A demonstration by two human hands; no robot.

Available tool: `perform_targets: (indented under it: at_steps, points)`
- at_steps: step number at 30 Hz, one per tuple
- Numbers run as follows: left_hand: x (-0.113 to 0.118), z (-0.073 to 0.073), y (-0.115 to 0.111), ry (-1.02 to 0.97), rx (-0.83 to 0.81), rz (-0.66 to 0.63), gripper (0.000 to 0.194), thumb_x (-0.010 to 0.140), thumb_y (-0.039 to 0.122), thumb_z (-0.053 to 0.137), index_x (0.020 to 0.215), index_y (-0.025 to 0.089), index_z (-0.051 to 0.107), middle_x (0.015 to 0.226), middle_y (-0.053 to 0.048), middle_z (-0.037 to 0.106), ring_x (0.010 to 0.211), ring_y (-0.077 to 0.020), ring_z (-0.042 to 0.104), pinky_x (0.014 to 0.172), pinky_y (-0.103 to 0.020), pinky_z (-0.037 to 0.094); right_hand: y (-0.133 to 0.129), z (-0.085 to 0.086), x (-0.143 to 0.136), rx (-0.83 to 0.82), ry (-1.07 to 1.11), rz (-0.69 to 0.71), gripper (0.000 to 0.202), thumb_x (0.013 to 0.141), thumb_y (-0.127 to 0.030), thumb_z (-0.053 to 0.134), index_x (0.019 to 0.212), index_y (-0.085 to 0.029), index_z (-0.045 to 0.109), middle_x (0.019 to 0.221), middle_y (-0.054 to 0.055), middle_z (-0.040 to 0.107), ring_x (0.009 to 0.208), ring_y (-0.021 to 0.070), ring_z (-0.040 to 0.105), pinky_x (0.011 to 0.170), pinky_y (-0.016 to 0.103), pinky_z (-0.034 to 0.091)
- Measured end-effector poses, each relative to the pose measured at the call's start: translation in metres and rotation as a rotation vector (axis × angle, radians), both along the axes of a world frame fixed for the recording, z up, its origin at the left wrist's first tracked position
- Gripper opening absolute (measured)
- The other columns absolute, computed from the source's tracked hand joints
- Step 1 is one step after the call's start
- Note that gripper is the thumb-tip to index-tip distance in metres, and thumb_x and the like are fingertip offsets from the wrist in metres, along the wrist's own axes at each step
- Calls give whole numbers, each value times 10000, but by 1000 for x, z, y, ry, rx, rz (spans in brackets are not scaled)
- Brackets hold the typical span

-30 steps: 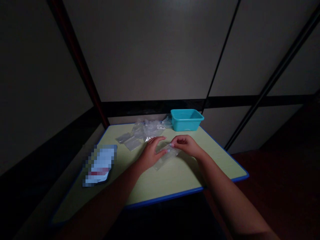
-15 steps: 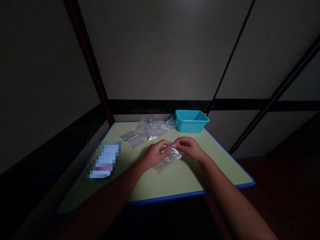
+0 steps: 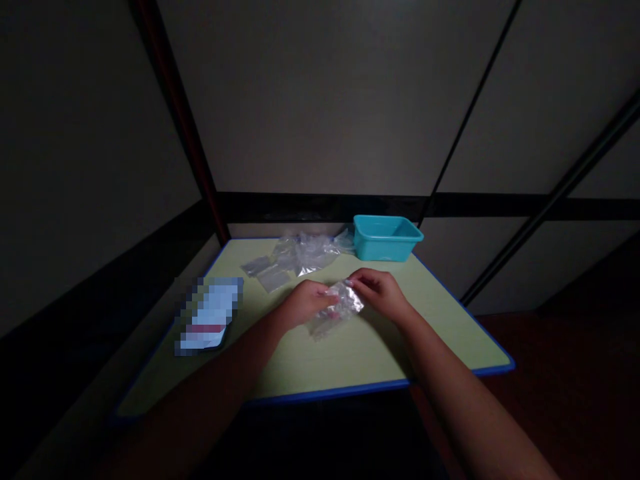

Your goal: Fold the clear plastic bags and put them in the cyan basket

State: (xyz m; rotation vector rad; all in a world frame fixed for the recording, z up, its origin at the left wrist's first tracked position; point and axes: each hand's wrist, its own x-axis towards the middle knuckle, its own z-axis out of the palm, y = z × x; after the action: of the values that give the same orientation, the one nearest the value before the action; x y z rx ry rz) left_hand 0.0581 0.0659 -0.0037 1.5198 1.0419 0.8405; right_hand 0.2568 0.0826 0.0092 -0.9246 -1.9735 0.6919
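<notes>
Between my two hands is a clear plastic bag (image 3: 349, 297), crinkled and shiny, held just above the table. My left hand (image 3: 306, 301) is closed on its left side, the thumb lying over the film and some fingers showing through or behind it. My right hand (image 3: 383, 291) pinches the upper right edge of the bag between thumb and fingertips. The lower end of the bag hangs toward the near side. Whether anything is inside the bag, I cannot tell.
A heap of clear plastic bags (image 3: 313, 253) lies at the back of the green, blue-edged table (image 3: 325, 370), with flat packets (image 3: 273, 278) beside it. At the back right stands a turquoise basket (image 3: 383, 248). A blurred-out phone-like object (image 3: 213, 312) lies at the left.
My left hand has shifted its hold, its fingers now behind the bag. The film has become more crumpled and spread between my hands. The view has shifted slightly.
</notes>
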Motion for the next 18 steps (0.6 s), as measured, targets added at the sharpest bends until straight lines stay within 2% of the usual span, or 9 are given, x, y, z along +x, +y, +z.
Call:
perform_targets:
  at_steps: [3, 6, 9, 11, 16, 18]
  points:
    - [-2, 3, 0, 52, 53, 14, 387, 660, 489, 672, 676, 103, 684, 626, -55, 682, 537, -150, 580, 527, -237, 389, 2, 0, 2, 89, -85, -101, 248, 839, -399, 543, 782, -185, 655, 706, 30, 668, 630, 153, 580, 566, 236, 419]
    - [-2, 3, 1, 27, 2, -2, 438, 685, 534, 641, 659, 98, 675, 620, -66, 680, 545, -157, 595, 538, -239, 402, 2, 0, 3, 76, -38, -117, 271, 832, -427, 546, 782, -182, 652, 688, 28, 661, 585, 145, 573, 520, 230, 414]
    - [-1, 4, 2, -48, 4, -2, 441, 669, 547, 668, 720, 109, 668, 619, -48, 679, 584, -157, 613, 569, -232, 415, -2, 2, 1, -46, 23, -69, 304, 792, -475, 583, 781, -178, 651, 610, 6, 623, 433, 110, 497, 399, 217, 374]
    - [-2, 5, 3, -99, -46, -48, 468, 669, 572, 664, 743, 109, 668, 614, -43, 677, 581, -155, 616, 591, -240, 427, -6, 5, 0, -158, 86, -11, 329, 764, -498, 607, 787, -173, 648, 559, -10, 591, 369, 93, 447, 337, 210, 341]
    - [-6, 2, 8, -283, -180, 13, 472, 733, 573, 611, 847, 122, 688, 745, -52, 694, 672, -156, 627, 677, -263, 442, -12, 8, -4, -310, 192, 89, 328, 701, -499, 681, 746, -175, 644, 460, -35, 536, 321, 80, 414, 300, 198, 303]
    - [-6, 0, 9, -326, -232, -11, 466, 764, 569, 583, 895, 133, 686, 800, -56, 696, 728, -160, 626, 719, -271, 438, -13, 8, -5, -365, 197, 130, 329, 688, -501, 694, 735, -179, 645, 450, -34, 536, 312, 80, 412, 294, 200, 292]
